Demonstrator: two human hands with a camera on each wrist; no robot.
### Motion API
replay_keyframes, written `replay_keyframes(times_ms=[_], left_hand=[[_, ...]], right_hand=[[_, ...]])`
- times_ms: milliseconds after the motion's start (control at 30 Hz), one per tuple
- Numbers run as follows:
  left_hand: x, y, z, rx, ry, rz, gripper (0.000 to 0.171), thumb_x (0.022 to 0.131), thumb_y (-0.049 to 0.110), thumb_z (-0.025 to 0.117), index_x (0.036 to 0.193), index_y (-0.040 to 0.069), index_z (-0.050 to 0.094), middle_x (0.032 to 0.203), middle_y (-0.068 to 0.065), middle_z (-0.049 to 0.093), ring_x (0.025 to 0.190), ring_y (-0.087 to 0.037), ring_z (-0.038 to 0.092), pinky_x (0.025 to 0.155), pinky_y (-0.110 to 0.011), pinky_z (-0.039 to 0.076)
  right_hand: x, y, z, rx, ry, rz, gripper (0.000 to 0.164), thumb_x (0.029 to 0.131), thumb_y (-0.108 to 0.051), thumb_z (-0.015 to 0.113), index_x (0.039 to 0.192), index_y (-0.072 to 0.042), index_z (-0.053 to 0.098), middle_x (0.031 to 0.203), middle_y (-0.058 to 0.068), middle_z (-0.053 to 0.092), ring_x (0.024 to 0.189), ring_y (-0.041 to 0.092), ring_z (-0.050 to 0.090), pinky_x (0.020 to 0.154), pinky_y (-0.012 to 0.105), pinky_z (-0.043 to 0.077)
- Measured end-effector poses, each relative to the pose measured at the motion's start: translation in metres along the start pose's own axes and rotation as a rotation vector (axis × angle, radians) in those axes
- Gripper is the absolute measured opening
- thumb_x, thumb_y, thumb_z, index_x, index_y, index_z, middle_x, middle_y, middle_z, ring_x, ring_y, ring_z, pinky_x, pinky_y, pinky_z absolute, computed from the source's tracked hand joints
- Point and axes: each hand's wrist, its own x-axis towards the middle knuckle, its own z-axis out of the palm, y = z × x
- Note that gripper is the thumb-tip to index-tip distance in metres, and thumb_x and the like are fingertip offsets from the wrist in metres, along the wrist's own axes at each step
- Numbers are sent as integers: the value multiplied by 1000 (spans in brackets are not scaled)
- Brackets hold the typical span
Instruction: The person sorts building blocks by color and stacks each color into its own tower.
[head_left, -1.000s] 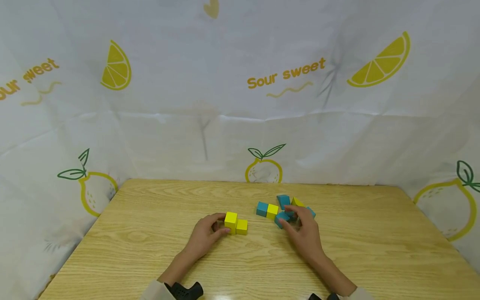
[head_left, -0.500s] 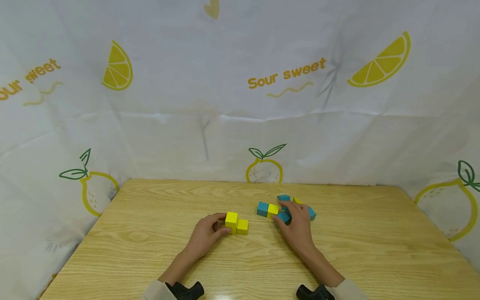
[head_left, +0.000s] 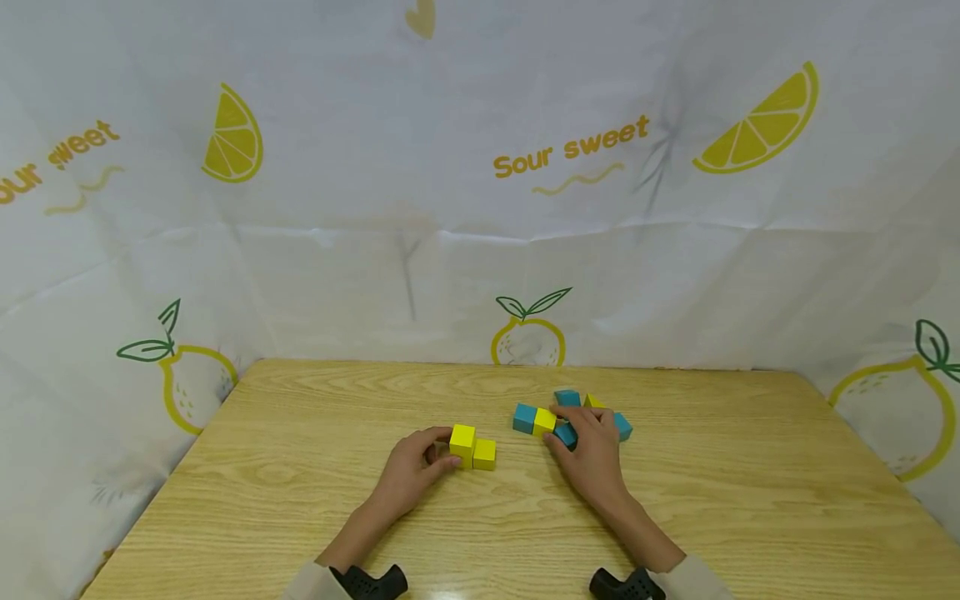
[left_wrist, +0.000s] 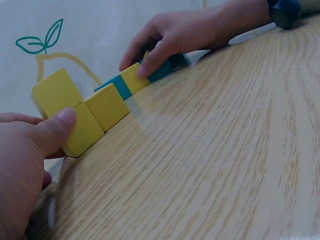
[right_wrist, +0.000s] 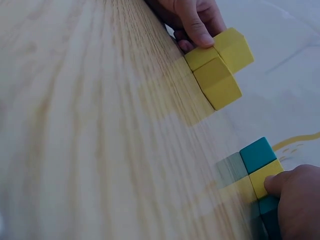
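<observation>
My left hand (head_left: 408, 471) pinches the lower cube of a stack of two yellow cubes, its thumb on the near face in the left wrist view. The upper yellow cube (left_wrist: 57, 92) sits on top. Against the stack's right side stands another yellow cube (head_left: 484, 454). Farther right, my right hand (head_left: 596, 458) has thumb and index finger on either side of a yellow cube (right_wrist: 264, 176). That cube lies between a blue cube (head_left: 524, 417) on its left and a blue block (head_left: 566, 434) on its right, partly hidden under the hand.
Behind the right hand lie a blue block (head_left: 567, 397) with a slanted side and a yellow wedge-like block (head_left: 592, 402). Another blue block (head_left: 622, 427) shows to its right. The wooden table (head_left: 300, 467) ends at a printed white cloth (head_left: 375, 283).
The right hand has moved left from over the blue blocks to the yellow cube, and its fingers now flank that cube. The left hand and its stack have stayed in place.
</observation>
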Motion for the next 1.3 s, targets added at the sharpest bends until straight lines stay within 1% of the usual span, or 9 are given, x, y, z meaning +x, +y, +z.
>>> replay_keyframes(times_ms=[200,367,533,633,767,867,1000,1167,1300], left_hand=[[0,-1,0,-10,-1,3,43,85,28,72,122,9,64,74,11,48,63,-7,42,58,-24,39],[0,-1,0,-23,-10,-2,43,85,29,71,122,8,64,75,11,49,63,-7,42,58,-24,40],[0,0,0,-31,-15,-6,43,85,27,72,122,8,63,76,11,50,63,-7,43,58,-25,40],[0,1,0,-29,-17,-11,43,85,27,72,123,8,63,75,11,50,63,-8,43,58,-24,40],[0,1,0,-30,-21,-16,44,85,28,72,122,8,63,74,11,49,63,-8,43,58,-25,40],[0,1,0,-30,-23,-20,44,85,28,72,122,8,63,74,10,49,64,-8,43,58,-25,40],[0,0,0,-29,-22,-25,44,85,28,72,123,8,63,75,10,49,64,-8,43,58,-25,40],[0,-1,0,-28,-21,-21,44,85,30,71,123,8,63,75,10,50,64,-8,43,59,-25,40],[1,-3,1,-25,-20,-13,44,85,31,71,122,9,64,75,11,50,64,-7,43,58,-25,40]], right_hand=[[0,0,0,-11,1,-4,44,75,-10,83,117,-3,68,102,11,65,92,29,42,72,42,24],[-2,1,0,32,32,-15,45,74,-9,83,116,-4,68,104,13,65,90,27,41,70,40,19],[-2,1,0,78,65,-10,44,74,-8,83,116,-5,68,108,14,63,91,25,41,70,40,19],[-2,1,0,122,86,-11,44,75,-7,82,117,-5,67,109,13,62,97,27,44,77,43,24],[-2,0,-1,172,129,-36,45,76,-3,80,119,-4,65,110,11,60,104,28,51,89,45,37],[-2,-1,-1,202,160,-65,46,76,0,80,119,-5,64,107,9,59,97,28,56,82,38,46],[-2,-4,0,263,156,-88,45,78,1,78,120,-5,63,105,8,58,90,28,56,75,28,47],[-3,-8,4,304,133,-130,44,79,1,77,120,-3,62,110,9,58,92,25,54,74,27,46],[-3,-11,8,313,135,-160,45,77,2,78,119,-2,62,108,10,58,88,26,54,72,25,45]])
